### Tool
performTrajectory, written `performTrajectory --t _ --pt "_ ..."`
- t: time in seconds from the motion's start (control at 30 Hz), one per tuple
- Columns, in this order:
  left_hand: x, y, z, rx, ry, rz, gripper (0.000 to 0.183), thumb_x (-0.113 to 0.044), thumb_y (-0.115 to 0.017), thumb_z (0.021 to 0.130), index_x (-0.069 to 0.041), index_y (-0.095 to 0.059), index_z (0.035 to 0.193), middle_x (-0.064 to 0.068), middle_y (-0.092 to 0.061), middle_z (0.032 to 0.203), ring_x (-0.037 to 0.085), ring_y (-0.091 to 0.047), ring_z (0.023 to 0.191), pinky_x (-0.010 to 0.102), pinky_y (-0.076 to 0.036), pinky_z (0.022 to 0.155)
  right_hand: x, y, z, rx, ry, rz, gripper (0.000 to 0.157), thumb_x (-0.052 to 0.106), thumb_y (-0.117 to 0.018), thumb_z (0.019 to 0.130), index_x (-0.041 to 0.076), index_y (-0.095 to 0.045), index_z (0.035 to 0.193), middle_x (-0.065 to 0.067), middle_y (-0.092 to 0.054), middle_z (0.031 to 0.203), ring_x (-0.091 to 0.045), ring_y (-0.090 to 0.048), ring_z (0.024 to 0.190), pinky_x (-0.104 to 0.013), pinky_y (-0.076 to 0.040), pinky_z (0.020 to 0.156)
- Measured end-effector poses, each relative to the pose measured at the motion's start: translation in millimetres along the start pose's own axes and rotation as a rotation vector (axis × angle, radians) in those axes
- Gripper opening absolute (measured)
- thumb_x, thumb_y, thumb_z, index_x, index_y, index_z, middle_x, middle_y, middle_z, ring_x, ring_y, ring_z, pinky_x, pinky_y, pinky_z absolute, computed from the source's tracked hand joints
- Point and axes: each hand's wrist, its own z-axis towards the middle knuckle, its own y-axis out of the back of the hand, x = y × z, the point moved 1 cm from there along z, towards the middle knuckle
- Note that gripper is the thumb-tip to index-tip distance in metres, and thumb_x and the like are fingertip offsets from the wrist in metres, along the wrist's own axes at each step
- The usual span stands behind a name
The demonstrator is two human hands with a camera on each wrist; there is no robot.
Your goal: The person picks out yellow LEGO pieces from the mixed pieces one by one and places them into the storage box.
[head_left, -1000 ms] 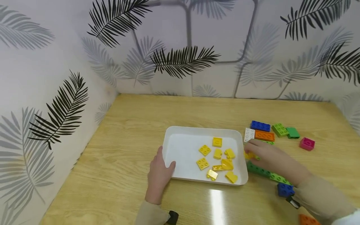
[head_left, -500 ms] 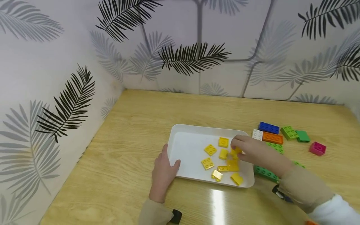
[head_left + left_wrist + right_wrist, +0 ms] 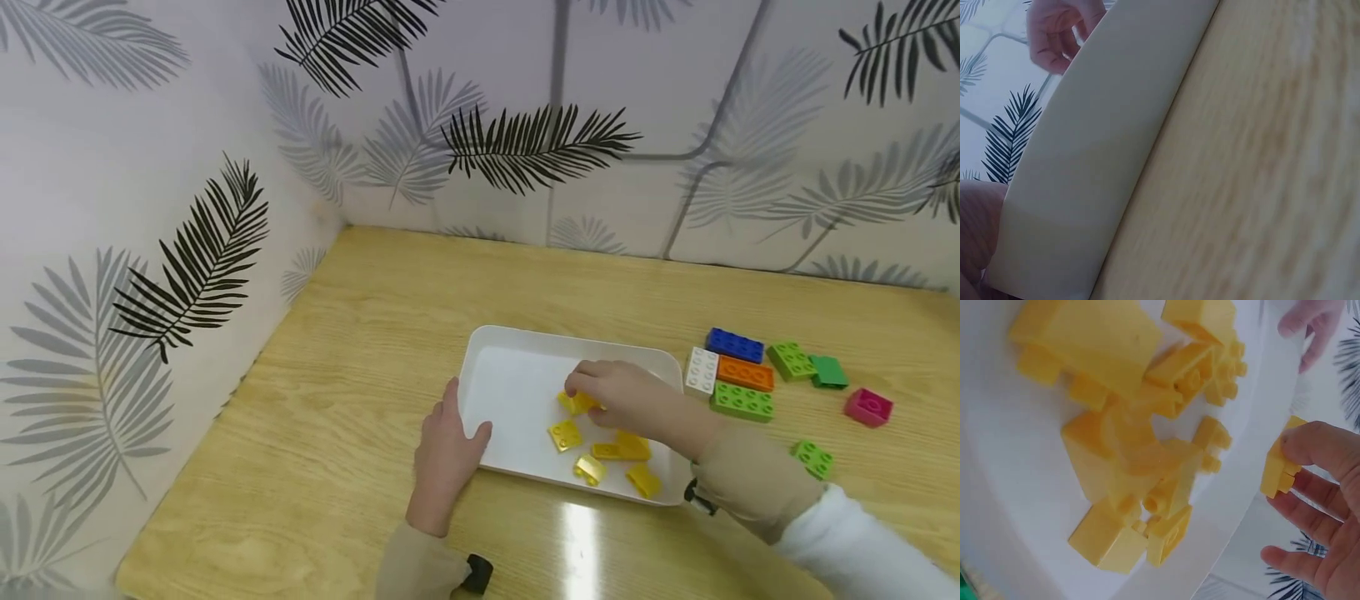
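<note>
A shallow white tray (image 3: 510, 334) stands on the wooden table with several yellow toy building blocks (image 3: 566, 435) inside it, mostly in its right half. My left hand (image 3: 447, 454) holds the tray's near left corner, its thumb over the rim and its fingers along the outer left wall. Over the middle of the tray my right hand (image 3: 626, 400) pinches a small yellow block (image 3: 1279, 464) between thumb and fingers; the right wrist view shows its studs. Some blocks in the tray are hidden under the right hand in the head view.
Right of the tray lie a white block (image 3: 702, 370), a blue block (image 3: 735, 344), an orange block (image 3: 746, 373), several green ones (image 3: 742, 401) and a magenta block (image 3: 869, 407). A patterned wall (image 3: 480, 208) borders the table's back and left.
My right hand has moved left from the tray's right rim to over its middle, carrying the yellow block. The left hand keeps its place on the tray. The head view has shifted slightly.
</note>
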Motion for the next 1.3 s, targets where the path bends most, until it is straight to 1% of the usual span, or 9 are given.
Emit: performTrajectory --t 0.13,0.3,0.4,0.6,0.83,1.0,1.07,1.17,1.3 --pt "-1.3 -0.9 0.9 0.004 0.005 0.0 0.07 -0.028 -0.063 0.08 -0.008 -0.029 0.138 0.022 -0.05 0.119 0.039 -0.046 0.108 0.057 -0.044 0.069 4.9 -4.6 6.1 0.006 0.038 -0.028 0.032 0.002 -0.07 0.073 0.007 -0.059 0.102 -0.003 -0.057 0.097 -0.02 -0.057 0.083 -0.035 -0.048 0.076" --pt "-1.9 -0.7 0.4 -0.001 0.004 0.004 0.07 -0.027 -0.064 0.08 -0.008 -0.03 0.138 0.022 -0.05 0.118 0.039 -0.047 0.107 0.056 -0.045 0.067 10.0 -7.6 8.9 0.032 0.073 -0.07 0.032 0.001 -0.068 0.073 0.008 -0.058 0.101 -0.003 -0.057 0.096 -0.019 -0.056 0.077 -0.036 -0.047 0.074" --pt "-0.9 0.1 0.1 0.0 -0.002 0.005 0.07 -0.027 -0.064 0.08 -0.007 -0.03 0.137 0.022 -0.05 0.118 0.039 -0.047 0.106 0.055 -0.045 0.066 13.0 -6.6 11.4 0.031 0.108 -0.109 0.032 0.0 -0.069 0.072 0.009 -0.058 0.1 -0.003 -0.057 0.094 -0.018 -0.055 0.074 -0.036 -0.047 0.072" --pt "-0.1 1.3 0.5 -0.001 -0.005 0.004 0.07 -0.026 -0.064 0.08 -0.007 -0.03 0.137 0.022 -0.05 0.118 0.039 -0.047 0.106 0.056 -0.045 0.067 17.0 -1.8 19.6 0.042 0.148 -0.148 0.035 0.003 -0.072 0.071 0.009 -0.057 0.102 -0.004 -0.057 0.096 -0.018 -0.056 0.075 -0.035 -0.048 0.074" --pt "0.3 1.4 0.2 0.011 -0.01 -0.008 0.07 -0.028 -0.064 0.08 -0.007 -0.029 0.138 0.023 -0.049 0.119 0.04 -0.046 0.108 0.056 -0.044 0.068 23.0 -1.7 33.3 0.027 0.201 -0.16 0.036 0.003 -0.074 0.069 0.009 -0.057 0.1 -0.003 -0.058 0.093 -0.018 -0.056 0.072 -0.033 -0.048 0.069" --pt "0.9 1.7 0.3 0.011 -0.018 -0.005 0.07 -0.029 -0.064 0.08 -0.007 -0.029 0.137 0.023 -0.049 0.119 0.041 -0.046 0.108 0.055 -0.045 0.068 28.2 -9.0 48.3 0.027 0.246 -0.182 0.033 0.0 -0.072 0.068 0.01 -0.058 0.097 -0.002 -0.058 0.088 -0.017 -0.056 0.07 -0.03 -0.048 0.067" --pt "1.3 1.1 0.5 0.011 -0.022 -0.003 0.07 -0.028 -0.064 0.08 -0.006 -0.03 0.137 0.023 -0.049 0.119 0.041 -0.047 0.107 0.055 -0.045 0.067 29.9 -13.8 53.9 0.051 0.255 -0.19 0.032 0.0 -0.071 0.069 0.01 -0.058 0.097 -0.001 -0.058 0.087 -0.016 -0.056 0.07 -0.029 -0.047 0.067" --pt "1.7 0.6 0.7 0.011 -0.024 -0.004 0.07 -0.028 -0.064 0.08 -0.006 -0.03 0.137 0.023 -0.05 0.118 0.04 -0.047 0.106 0.054 -0.046 0.066 32.3 -20.5 60.9 0.117 0.247 -0.192 0.031 0.001 -0.07 0.07 0.01 -0.059 0.098 0.0 -0.057 0.085 -0.014 -0.054 0.07 -0.029 -0.047 0.069" --pt "2.3 1.8 1.1 0.002 -0.023 0.0 0.069 -0.027 -0.064 0.08 -0.006 -0.031 0.137 0.022 -0.05 0.117 0.039 -0.048 0.104 0.053 -0.046 0.064 35.2 -26.7 68.5 0.214 0.197 -0.185 0.031 0.005 -0.07 0.072 0.012 -0.058 0.099 0.002 -0.054 0.084 -0.014 -0.051 0.07 -0.029 -0.046 0.07"
